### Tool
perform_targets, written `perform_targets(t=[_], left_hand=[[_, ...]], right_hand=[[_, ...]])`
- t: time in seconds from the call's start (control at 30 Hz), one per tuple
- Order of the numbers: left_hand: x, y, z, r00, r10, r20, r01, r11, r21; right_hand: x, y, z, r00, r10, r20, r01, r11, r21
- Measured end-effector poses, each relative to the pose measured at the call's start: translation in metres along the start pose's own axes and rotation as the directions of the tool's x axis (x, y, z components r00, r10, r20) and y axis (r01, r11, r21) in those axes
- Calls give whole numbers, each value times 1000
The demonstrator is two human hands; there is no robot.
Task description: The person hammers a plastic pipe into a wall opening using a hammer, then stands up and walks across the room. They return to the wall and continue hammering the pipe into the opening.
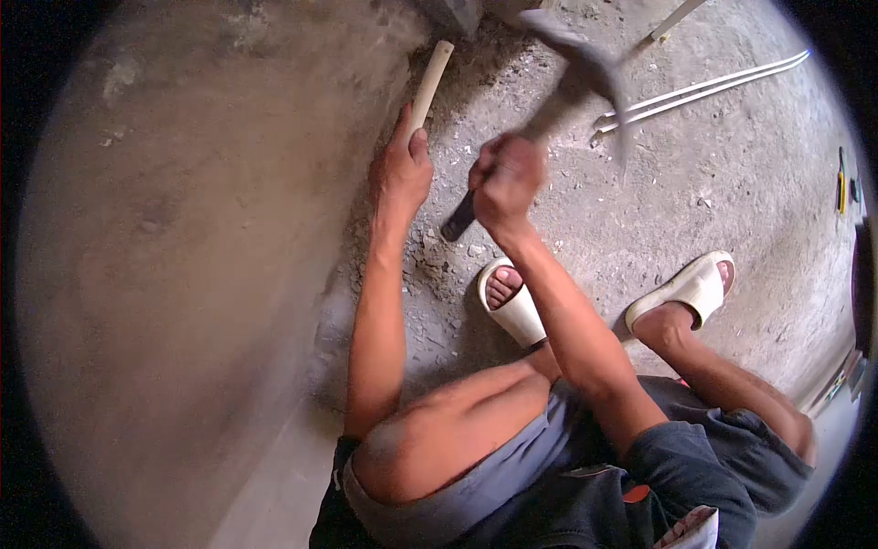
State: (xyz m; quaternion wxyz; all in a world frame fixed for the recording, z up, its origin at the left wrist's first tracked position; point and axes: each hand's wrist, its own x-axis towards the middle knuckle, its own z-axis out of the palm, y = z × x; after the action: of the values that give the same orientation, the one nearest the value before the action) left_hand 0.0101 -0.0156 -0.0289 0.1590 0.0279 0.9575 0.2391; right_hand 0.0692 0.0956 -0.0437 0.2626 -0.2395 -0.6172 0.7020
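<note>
My left hand (402, 176) is wrapped round a cream-coloured pipe (430, 84), thumb along its side, close to the wall. The pipe slants up and to the right, with a small dark hole near its upper end. In my right hand (508, 183) is a hammer (585, 75), gripped by its dark handle. Its metal head is raised up and to the right, smeared by motion and apart from the pipe. The handle's butt sticks out below my fist, over the rubble-strewn floor.
A brown wall (201, 210) fills the left side. Broken rubble (430, 265) lies along its foot. White strips (704, 93) lie on the rough concrete floor (585, 220) at the upper right. A yellow-and-black tool (840, 183) lies at the far right. My sandalled feet (517, 306) are below.
</note>
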Motion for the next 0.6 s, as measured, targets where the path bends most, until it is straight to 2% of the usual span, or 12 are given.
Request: perform_targets(t=[0.03, 0.1, 0.13, 0.17, 0.2, 0.23, 0.27, 0.3, 0.33, 0.43, 0.5, 0.6], left_hand=[[1, -4, 4, 992, 102, -77, -103, 995, -12], [0, -4, 3, 964, 219, -150, -224, 974, -16], [-5, 2, -6, 999, 21, 42, 2, 877, -480], [-15, 5, -15, 947, -84, 309, 302, 552, -777], [-25, 5, -19, 816, -60, 575, 578, 88, -811], [-31, 5, -12, 814, -69, 577, 581, 83, -810], [-37, 7, 0, 939, -95, 332, 328, 546, -771], [-41, 6, 8, 996, 15, 88, 29, 877, -480], [-32, 1, 14, 945, 285, -161, -313, 931, -191], [-11, -3, 6, 980, 199, -13, -199, 975, -100], [1, -1, -2, 991, 130, 33, -132, 987, 94], [18, -8, -4, 995, 99, 25, -102, 961, 255]], right_hand=[[4, 8, -3, 977, 171, 128, -134, 958, -255], [22, 22, -9, 928, 279, 245, -153, 889, -431], [28, 17, -14, 937, 265, 227, -149, 892, -427], [26, 11, -21, 917, 324, 231, -237, 911, -339], [21, 5, -28, 886, 391, 249, -330, 909, -253], [17, 1, -33, 881, 399, 254, -337, 906, -256], [13, -1, -36, 869, 434, 237, -413, 901, -135], [11, -2, -39, 854, 471, 221, -482, 876, -7], [10, -3, -40, 854, 475, 210, -494, 868, 45], [4, 17, -43, 878, 457, 145, -462, 887, -4], [2, 22, -39, 905, 399, 148, -404, 915, 9], [-3, 11, -27, 841, 520, 152, -540, 826, 163]])
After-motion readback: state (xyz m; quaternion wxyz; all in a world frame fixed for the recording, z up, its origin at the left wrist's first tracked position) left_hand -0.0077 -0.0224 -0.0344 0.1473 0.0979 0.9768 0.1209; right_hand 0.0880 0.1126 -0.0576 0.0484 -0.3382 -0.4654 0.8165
